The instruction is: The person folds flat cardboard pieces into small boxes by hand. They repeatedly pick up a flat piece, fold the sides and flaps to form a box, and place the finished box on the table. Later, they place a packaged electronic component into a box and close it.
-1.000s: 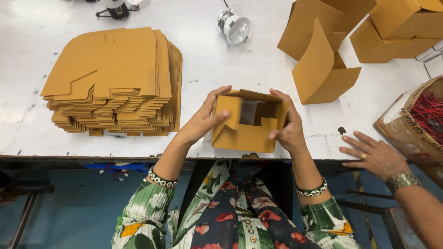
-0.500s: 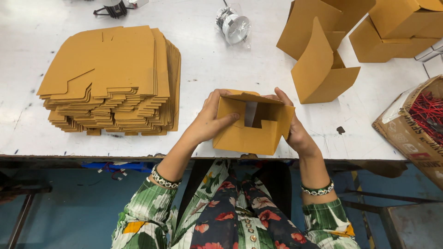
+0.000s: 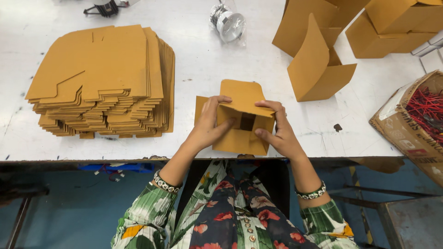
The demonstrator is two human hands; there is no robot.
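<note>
A small tan cardboard box (image 3: 241, 121), partly folded with its flaps open, is held over the near edge of the white table (image 3: 198, 64). My left hand (image 3: 208, 123) grips its left side, thumb pressed into the opening. My right hand (image 3: 277, 130) clasps the right side, fingers curled over the top edge. A tall stack of flat tan box blanks (image 3: 104, 83) lies to the left of my hands.
Several folded tan boxes (image 3: 318, 64) stand at the back right. A bagged round metal part (image 3: 228, 20) lies at the back centre. A cardboard carton of red wires (image 3: 417, 117) sits at the right edge. A dark tool (image 3: 104, 7) is at the far left.
The box has been turned and lowered onto the table edge, a flap now sticking up behind. A second person's hand at the right, seen one second ago, is gone.
</note>
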